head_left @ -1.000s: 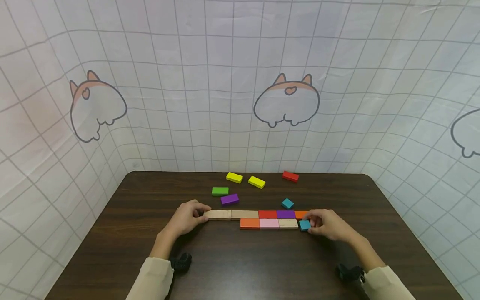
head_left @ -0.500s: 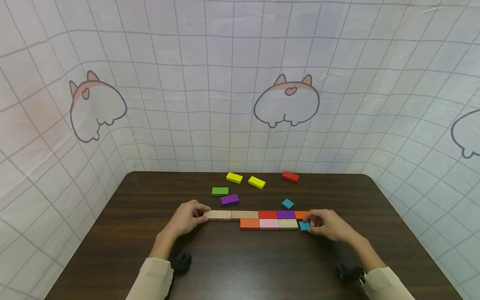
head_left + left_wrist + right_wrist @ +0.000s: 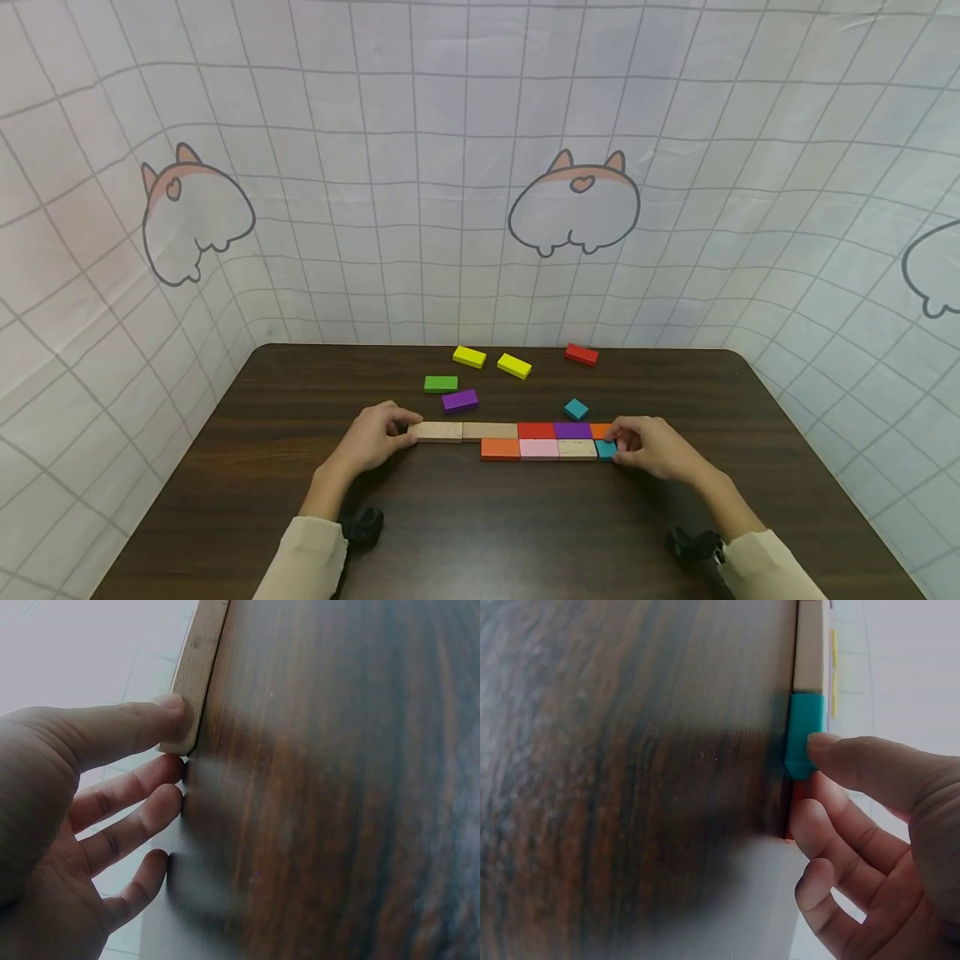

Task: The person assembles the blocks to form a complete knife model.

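Note:
In the head view my left hand holds the left end of a plain wooden block, thumb on its near side, also seen in the left wrist view. That block starts a back row with another plain block, a red block, a purple block and an orange block. My right hand grips a short blue block, thumb against it in the right wrist view. The blue block ends the front row, touching a plain block beside a pink block and an orange block.
Behind the rows lie a green block, a purple block, two yellow blocks, the left yellow block and the right yellow block, a red block and a blue block. A grid-patterned cloth hangs behind the table.
My right hand has slid the short blue block slightly left, closing the small gap to the plain block and straightening it in the front row. My left hand has stayed in place.

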Demonstrator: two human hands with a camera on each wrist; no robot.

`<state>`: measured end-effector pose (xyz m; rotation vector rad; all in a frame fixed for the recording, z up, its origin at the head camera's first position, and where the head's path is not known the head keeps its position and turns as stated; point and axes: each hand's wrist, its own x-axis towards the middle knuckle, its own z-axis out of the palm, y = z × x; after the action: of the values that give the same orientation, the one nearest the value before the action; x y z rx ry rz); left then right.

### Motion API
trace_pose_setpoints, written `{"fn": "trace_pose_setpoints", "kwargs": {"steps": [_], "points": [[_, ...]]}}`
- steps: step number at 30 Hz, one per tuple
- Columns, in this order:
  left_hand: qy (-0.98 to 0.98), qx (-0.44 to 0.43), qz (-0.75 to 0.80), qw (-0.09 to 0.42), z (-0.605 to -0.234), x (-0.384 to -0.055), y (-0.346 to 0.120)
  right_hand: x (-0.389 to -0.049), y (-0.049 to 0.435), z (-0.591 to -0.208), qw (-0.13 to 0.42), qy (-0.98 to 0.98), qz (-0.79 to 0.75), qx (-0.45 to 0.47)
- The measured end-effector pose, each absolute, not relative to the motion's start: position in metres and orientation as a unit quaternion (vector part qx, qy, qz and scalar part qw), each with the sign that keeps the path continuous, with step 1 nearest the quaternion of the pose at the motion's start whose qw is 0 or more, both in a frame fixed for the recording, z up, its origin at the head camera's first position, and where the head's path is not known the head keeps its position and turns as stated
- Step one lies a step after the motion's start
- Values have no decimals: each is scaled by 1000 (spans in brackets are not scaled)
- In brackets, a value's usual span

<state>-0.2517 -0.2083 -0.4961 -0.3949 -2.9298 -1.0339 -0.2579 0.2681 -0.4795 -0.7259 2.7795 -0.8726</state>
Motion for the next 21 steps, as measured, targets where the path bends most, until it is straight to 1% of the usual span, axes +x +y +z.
{"fn": "trace_pose_setpoints", "kwargs": {"steps": [21], "points": [[-936, -127, -329, 4, -495, -251, -209, -259, 266, -480, 69, 924, -290, -241]]}}
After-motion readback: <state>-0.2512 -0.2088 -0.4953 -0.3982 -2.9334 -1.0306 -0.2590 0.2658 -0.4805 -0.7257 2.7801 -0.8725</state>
